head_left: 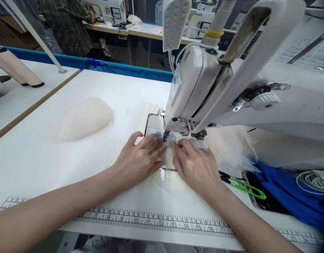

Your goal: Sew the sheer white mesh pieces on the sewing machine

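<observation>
A white sewing machine (193, 77) stands over the table, its needle and presser foot (166, 136) low above the metal needle plate (154, 132). My left hand (140, 154) lies beside the foot, fingers spread and fairly flat across the plate. To the right of the foot, my right hand (195, 161) has curled fingers, with thumb and forefinger close together near the plate's edge. Whatever sits between them is too thin or hidden to make out. Clear tape covers part of the plate. A sheer pale fabric piece (88, 117) rests on the table at left.
Behind my right hand lies crumpled sheer fabric (230, 147). Green-handled thread snips (248, 188), a phone (270, 202) and blue cloth (283, 186) are at right. A printed ruler (151, 222) runs along the front edge. Another person (67, 26) stands by machines behind.
</observation>
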Tool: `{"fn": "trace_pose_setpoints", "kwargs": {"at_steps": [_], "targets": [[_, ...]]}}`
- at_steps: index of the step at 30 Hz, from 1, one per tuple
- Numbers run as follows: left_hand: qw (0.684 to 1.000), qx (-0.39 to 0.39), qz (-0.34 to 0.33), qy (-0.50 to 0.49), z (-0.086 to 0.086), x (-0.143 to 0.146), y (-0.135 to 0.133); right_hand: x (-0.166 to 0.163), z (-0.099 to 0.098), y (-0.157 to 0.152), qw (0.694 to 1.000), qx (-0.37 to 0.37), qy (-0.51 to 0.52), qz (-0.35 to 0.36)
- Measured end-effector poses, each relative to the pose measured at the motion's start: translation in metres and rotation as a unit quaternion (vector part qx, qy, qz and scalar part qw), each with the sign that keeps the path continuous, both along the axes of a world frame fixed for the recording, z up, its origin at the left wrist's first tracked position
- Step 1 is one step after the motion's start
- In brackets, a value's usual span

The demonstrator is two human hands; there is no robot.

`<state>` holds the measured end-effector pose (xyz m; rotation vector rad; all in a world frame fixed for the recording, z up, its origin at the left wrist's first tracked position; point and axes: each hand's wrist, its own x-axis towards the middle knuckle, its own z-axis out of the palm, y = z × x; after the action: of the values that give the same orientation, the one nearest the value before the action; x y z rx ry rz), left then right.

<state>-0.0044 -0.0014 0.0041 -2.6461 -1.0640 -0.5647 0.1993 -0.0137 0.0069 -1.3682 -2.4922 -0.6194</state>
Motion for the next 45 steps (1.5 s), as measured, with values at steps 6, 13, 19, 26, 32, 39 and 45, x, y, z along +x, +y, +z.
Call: {"fn": "trace_pose_setpoints", "kwargs": {"at_steps": [6,13,19,26,32,39,45], "targets": [[1.000,-0.001,0.003,-0.001,-0.003,0.000,0.004,-0.001,-0.001,0.003,1.000,-0.005,-0.016,-0.009],[0.999,0.047,-0.021,-0.019,0.006,-0.003,-0.001,0.006,0.018,-0.002,0.996,-0.074,0.055,0.007],[0.987,-0.081,-0.134,0.020,0.024,-0.019,-0.004,0.015,0.050,-0.016,0.894,-0.417,0.152,0.058],[0.975,-0.208,-0.085,0.004,0.037,-0.015,-0.006,0.020,0.049,-0.013,0.825,-0.484,0.291,-0.004],[0.964,-0.260,-0.017,0.042,0.047,-0.004,0.000,0.015,0.043,-0.012,0.892,-0.375,0.253,0.008],[0.936,-0.350,-0.029,0.003,0.048,0.003,0.027,0.012,0.024,-0.007,0.947,-0.147,0.283,0.026],[0.870,-0.481,-0.075,-0.078,0.052,-0.005,0.041,0.008,0.022,-0.002,0.946,-0.154,0.284,0.012]]}}
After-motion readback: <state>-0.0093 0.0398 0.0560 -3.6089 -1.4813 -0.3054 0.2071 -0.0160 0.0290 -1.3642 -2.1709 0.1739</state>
